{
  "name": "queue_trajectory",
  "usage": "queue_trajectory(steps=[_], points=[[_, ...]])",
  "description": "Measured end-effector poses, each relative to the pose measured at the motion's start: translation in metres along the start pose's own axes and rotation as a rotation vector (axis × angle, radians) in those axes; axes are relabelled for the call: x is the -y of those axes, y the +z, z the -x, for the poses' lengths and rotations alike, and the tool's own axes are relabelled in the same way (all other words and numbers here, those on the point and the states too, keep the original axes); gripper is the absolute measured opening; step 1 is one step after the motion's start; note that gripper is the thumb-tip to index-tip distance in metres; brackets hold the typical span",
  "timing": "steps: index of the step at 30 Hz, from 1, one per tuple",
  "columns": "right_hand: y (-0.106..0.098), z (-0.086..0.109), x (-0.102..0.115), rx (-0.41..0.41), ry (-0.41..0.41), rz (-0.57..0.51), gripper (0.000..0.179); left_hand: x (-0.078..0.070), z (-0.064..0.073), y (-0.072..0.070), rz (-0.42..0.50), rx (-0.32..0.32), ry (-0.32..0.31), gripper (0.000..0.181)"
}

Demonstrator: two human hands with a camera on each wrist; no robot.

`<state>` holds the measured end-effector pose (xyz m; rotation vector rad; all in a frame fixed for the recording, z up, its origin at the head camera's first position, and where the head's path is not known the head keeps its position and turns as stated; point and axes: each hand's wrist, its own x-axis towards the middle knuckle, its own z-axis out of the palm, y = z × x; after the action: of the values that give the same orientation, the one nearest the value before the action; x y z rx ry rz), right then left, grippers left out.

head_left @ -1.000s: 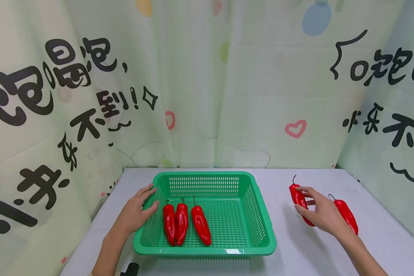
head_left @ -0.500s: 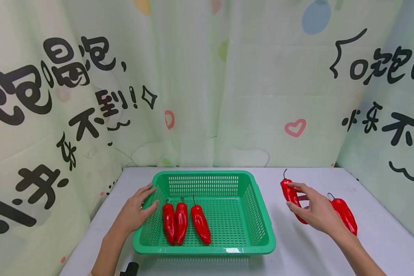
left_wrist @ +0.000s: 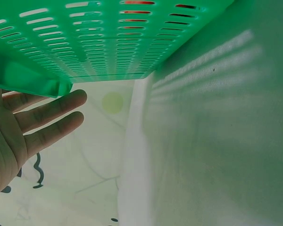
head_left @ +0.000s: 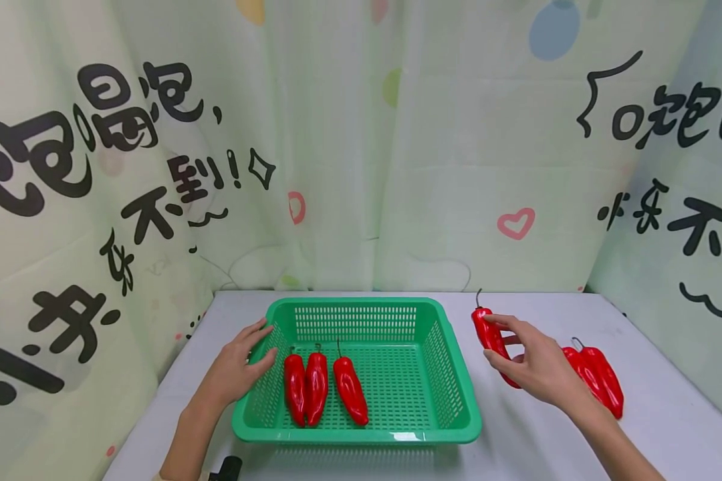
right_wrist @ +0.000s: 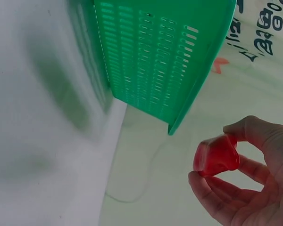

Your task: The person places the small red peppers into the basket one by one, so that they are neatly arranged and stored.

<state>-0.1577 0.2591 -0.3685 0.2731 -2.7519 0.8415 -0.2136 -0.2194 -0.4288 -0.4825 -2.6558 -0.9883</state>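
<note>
My right hand [head_left: 532,364] pinches a glossy red chili pepper [head_left: 487,331] between thumb and fingers, above the table and right of the green basket [head_left: 361,437]. The pepper's stem points up and away; in the right wrist view its rounded red end [right_wrist: 216,155] faces the camera. At the basket's left side, my left hand [head_left: 234,371] rests by the rim with fingers extended; the left wrist view has these fingers [left_wrist: 56,134] spread next to the rim's corner. Inside the basket lie three red peppers: one at left [head_left: 295,391], its neighbour [head_left: 317,391] and another [head_left: 350,391].
Two more red peppers [head_left: 604,377] lie side by side on the white table [head_left: 577,441] behind my right forearm, which partly covers one. A printed curtain [head_left: 433,200] closes off the back and sides. A black object [head_left: 226,469] shows at my left wrist.
My right hand has carried its pepper leftward toward the basket, uncovering more of the two peppers on the table. The left hand and the basket have stayed put.
</note>
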Motion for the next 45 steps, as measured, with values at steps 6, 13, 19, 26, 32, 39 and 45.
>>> queue_trajectory(steps=[6, 13, 19, 26, 32, 39, 45], points=[[0.002, 0.000, 0.011, -0.003, -0.015, -0.018, 0.076, 0.000, 0.000, 0.001, -0.004, 0.002, -0.003, 0.052], [0.006, -0.002, 0.021, 0.000, -0.032, -0.021, 0.074, -0.002, 0.001, -0.001, -0.011, 0.011, -0.011, 0.051], [0.007, -0.005, 0.028, 0.028, -0.036, -0.028, 0.073, -0.003, 0.001, -0.001, -0.008, 0.010, -0.011, 0.051], [0.006, -0.008, 0.037, 0.045, -0.059, -0.046, 0.074, -0.001, 0.001, 0.001, -0.006, 0.014, -0.013, 0.051], [0.008, -0.010, 0.043, 0.074, -0.077, -0.076, 0.071, 0.000, 0.000, 0.001, 0.004, 0.012, -0.003, 0.052], [0.011, -0.014, 0.051, 0.120, -0.101, -0.099, 0.065, 0.001, 0.000, 0.001, 0.016, 0.013, 0.004, 0.052], [0.016, -0.019, 0.058, 0.133, -0.145, -0.073, 0.061, 0.002, 0.000, 0.000, 0.017, 0.009, 0.007, 0.052]])
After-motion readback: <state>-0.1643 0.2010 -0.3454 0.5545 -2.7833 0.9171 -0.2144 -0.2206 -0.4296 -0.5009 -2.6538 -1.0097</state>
